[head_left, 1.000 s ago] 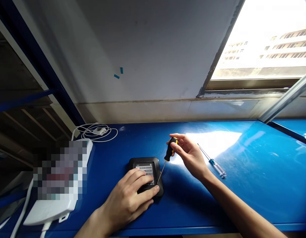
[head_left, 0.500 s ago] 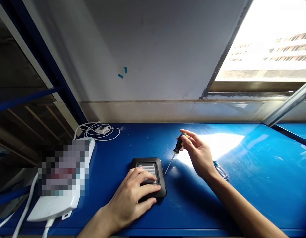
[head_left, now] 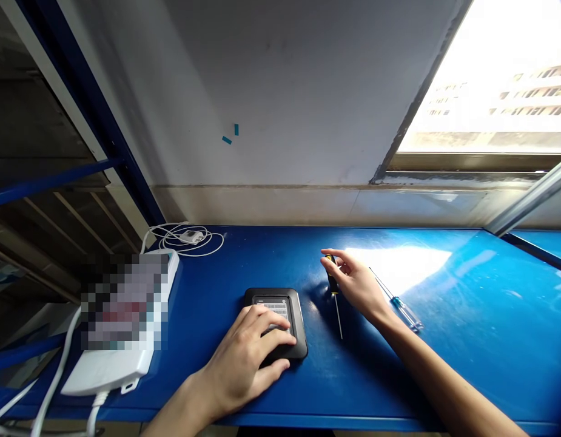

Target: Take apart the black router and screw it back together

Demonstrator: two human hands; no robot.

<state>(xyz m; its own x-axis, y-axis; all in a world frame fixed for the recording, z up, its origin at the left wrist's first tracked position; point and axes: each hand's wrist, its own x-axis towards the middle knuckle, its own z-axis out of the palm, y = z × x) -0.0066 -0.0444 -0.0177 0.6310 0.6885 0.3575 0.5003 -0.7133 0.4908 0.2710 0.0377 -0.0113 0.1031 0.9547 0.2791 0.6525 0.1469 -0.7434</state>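
Note:
A flat black case [head_left: 301,328] with rounded corners and a printed label in its recessed top lies on the blue table. My left hand [head_left: 250,349] rests over it, fingers spread across the top and thumb along the near edge. To the right of the case, my right hand [head_left: 353,282] is closed around the handle of a black-and-yellow screwdriver [head_left: 333,285]. Its thin shaft points down and toward me, apart from the case. Beyond my right wrist lies a second screwdriver [head_left: 406,314] with a clear blue handle, its shaft partly behind the hand.
On the left of the blue table [head_left: 207,364] stands a white power strip [head_left: 107,370], with a blurred-out patch over it. A coiled white cable [head_left: 216,246] with a plug lies by the wall. A metal bar [head_left: 530,197] slants across the right, near the window.
My right hand has drawn the screwdriver tip away from the case's right edge and swung it rightward. My left hand keeps its place on the case. The view has shifted slightly.

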